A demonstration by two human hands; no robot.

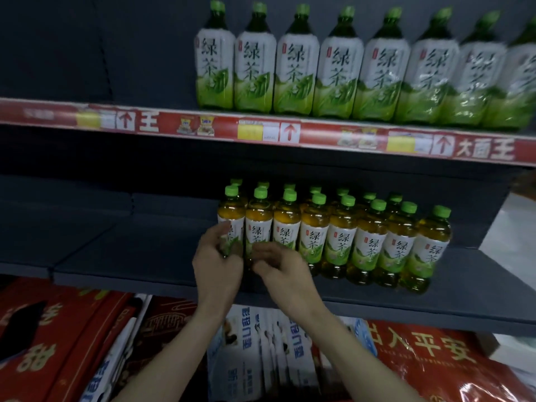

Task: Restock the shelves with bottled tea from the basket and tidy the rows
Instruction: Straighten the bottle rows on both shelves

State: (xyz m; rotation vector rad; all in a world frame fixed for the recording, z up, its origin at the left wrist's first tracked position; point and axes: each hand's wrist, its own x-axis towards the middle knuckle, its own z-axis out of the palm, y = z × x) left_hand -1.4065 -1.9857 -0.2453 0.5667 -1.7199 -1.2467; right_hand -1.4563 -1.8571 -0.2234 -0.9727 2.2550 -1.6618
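Note:
Small green-tea bottles with green caps stand in rows on the dark middle shelf (pixel 121 256). My left hand (pixel 217 265) wraps around the lower part of the leftmost front bottle (pixel 231 219). My right hand (pixel 278 268) is at the base of the second front bottle (pixel 259 224), fingers curled against it. Several more small bottles (pixel 371 245) continue the row to the right. Large green-tea bottles (pixel 295 71) line the upper shelf. No basket is in view.
The left half of both shelves is bare dark board. A red price strip (pixel 261 130) runs along the upper shelf edge. Below the middle shelf lie red gift boxes (pixel 58 343), blue-and-white cartons (pixel 261 358) and a red bag (pixel 435 361).

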